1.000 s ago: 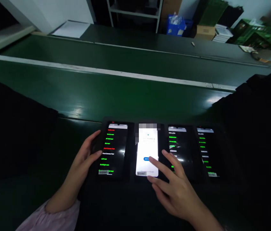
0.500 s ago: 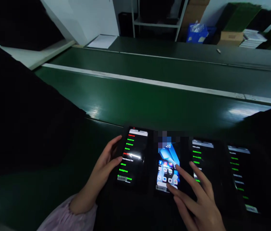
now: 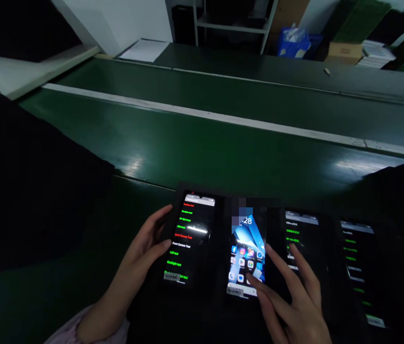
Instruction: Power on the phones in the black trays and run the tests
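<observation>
Several phones with lit screens lie side by side in a dark holder. The left phone shows a black test list in green, red and white text. My left hand rests at its left side, thumb and forefinger apart. Beside it, the second phone displays a blue home screen with app icons. My right hand is spread over that phone's lower right, one fingertip over the icons. Its other fingers reach towards the third phone. A fourth phone at the right shows another list.
A green work surface with a white strip runs across beyond the phones. Farther back are a white sheet, a blue bin and a cardboard box. Dark shapes fill both sides.
The view has shifted slightly, so the left phones and my left hand appear lower and farther left. My right fingers have shifted slightly over the second phone, which keeps its home screen.
</observation>
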Demonstrator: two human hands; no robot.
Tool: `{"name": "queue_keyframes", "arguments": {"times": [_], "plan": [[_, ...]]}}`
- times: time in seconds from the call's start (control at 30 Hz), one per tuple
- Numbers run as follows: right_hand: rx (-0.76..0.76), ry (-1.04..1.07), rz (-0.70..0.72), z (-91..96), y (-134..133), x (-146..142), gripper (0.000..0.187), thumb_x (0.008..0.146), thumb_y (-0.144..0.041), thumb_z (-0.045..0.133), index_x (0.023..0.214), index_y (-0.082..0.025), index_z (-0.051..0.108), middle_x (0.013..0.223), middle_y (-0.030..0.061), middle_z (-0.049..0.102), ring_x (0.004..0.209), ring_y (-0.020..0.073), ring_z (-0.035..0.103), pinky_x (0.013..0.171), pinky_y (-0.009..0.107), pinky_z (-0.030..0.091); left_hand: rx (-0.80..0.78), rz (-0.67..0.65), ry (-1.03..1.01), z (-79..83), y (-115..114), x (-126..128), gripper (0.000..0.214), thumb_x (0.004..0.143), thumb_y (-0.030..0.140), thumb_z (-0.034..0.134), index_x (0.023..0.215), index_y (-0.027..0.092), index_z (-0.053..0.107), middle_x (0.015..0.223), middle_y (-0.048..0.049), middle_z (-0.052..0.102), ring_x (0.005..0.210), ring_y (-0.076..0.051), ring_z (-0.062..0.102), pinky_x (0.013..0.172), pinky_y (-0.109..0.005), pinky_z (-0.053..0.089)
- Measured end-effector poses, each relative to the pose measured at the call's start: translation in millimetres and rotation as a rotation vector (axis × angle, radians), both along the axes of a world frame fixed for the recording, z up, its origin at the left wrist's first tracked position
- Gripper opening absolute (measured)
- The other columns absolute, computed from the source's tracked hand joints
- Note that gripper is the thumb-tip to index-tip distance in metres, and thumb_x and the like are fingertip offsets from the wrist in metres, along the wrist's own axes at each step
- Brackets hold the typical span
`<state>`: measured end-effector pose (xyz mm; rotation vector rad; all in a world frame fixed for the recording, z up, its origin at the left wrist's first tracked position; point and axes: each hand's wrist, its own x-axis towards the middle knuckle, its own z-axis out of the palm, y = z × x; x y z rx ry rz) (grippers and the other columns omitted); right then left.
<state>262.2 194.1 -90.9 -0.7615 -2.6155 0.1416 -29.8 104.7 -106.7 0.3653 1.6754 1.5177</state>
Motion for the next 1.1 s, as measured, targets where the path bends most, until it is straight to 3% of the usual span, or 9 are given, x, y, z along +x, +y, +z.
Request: {"name": "queue_keyframes", "arguments": {"times": [0.13, 0.33, 0.53, 0.6, 0.73, 0.9, 0.97, 1.1], "plan": [[0.008, -0.011, 0.0, -1.6, -0.3, 2.8, 0.044, 0.104, -0.021, 0.052, 0.145, -0.029, 0.065, 0.173, 0.0027, 0.033, 0.166, 0.037, 0.016, 0.092, 0.045, 0.07, -0.01, 0.015, -0.006, 0.9, 1.1, 1.5, 0.074, 0.066, 0.048, 0.094, 0.135, 0.031, 0.072, 0.154, -0.0048, 0.062, 0.153, -0.04, 0.045, 0.096, -0.036, 0.065], [0.001, 0.002, -0.031, -0.5, -0.6, 5.6, 0.043, 0.105, -0.023, 0.048, 0.145, -0.032, 0.064, 0.173, 0.0001, 0.033, 0.165, 0.0327, 0.019, 0.095, 0.044, 0.068, -0.011, 0.019, -0.013, 1.2, 2.5, 2.1, 0.072, 0.065, 0.049, 0.096, 0.132, 0.033, 0.074, 0.154, -0.0036, 0.062, 0.153, -0.038, 0.045, 0.095, -0.034, 0.065], [0.066, -0.093, -0.015, -0.3, -1.9, -3.1, 0.037, 0.106, -0.031, 0.05, 0.138, -0.027, 0.068, 0.175, 0.0091, 0.029, 0.167, 0.0387, 0.002, 0.075, 0.038, 0.07, 0.017, 0.016, -0.019, -1.1, 1.3, -0.5, 0.07, 0.065, 0.05, 0.097, 0.13, 0.034, 0.076, 0.146, -0.0037, 0.068, 0.144, -0.034, 0.056, 0.096, -0.031, 0.064], [0.083, -0.082, -0.035, -1.4, -2.0, -3.2, 0.034, 0.106, -0.03, 0.05, 0.133, -0.026, 0.071, 0.174, 0.0082, 0.032, 0.167, 0.0405, 0.005, 0.082, 0.045, 0.07, 0.029, -0.026, -0.027, -2.8, -0.9, -3.0, 0.067, 0.068, 0.049, 0.097, 0.13, 0.035, 0.076, 0.141, -0.0036, 0.071, 0.138, -0.032, 0.061, 0.099, -0.032, 0.063], [0.085, 0.009, -0.171, -4.1, -0.9, 2.1, 0.026, 0.107, -0.025, 0.05, 0.119, -0.023, 0.072, 0.169, 0.003, 0.041, 0.163, 0.0375, 0.025, 0.1, 0.053, 0.063, 0.034, -0.083, -0.03, -5.9, -4.7, -7.7, 0.063, 0.076, 0.048, 0.093, 0.135, 0.038, 0.073, 0.146, -0.0021, 0.068, 0.142, -0.031, 0.059, 0.102, -0.032, 0.062], [0.095, 0.025, -0.145, -2.1, -0.6, 2.8, 0.025, 0.107, -0.026, 0.049, 0.122, -0.022, 0.069, 0.172, 0.0028, 0.035, 0.164, 0.0367, 0.023, 0.099, 0.052, 0.063, 0.044, -0.09, -0.022, -8.6, -4.2, -8.8, 0.062, 0.076, 0.048, 0.093, 0.134, 0.04, 0.073, 0.147, -0.001, 0.067, 0.141, -0.031, 0.059, 0.102, -0.031, 0.062], [0.093, 0.002, -0.133, -0.4, -1.1, -0.2, 0.028, 0.107, -0.027, 0.049, 0.128, -0.022, 0.067, 0.175, 0.0047, 0.029, 0.166, 0.0362, 0.016, 0.092, 0.048, 0.066, 0.043, -0.089, -0.022, -7.8, -3.1, -7.5, 0.062, 0.075, 0.048, 0.094, 0.133, 0.04, 0.074, 0.145, -0.0011, 0.068, 0.139, -0.03, 0.061, 0.103, -0.032, 0.061], [0.078, -0.062, -0.118, 0.5, -2.2, -5.7, 0.038, 0.107, -0.031, 0.05, 0.141, -0.022, 0.062, 0.178, 0.01, 0.021, 0.168, 0.0345, 0.001, 0.064, 0.024, 0.065, 0.04, -0.016, -0.033, -4.6, -0.7, -2.4, 0.065, 0.067, 0.05, 0.097, 0.128, 0.038, 0.077, 0.143, -0.002, 0.07, 0.138, -0.031, 0.061, 0.098, -0.031, 0.063]]}}
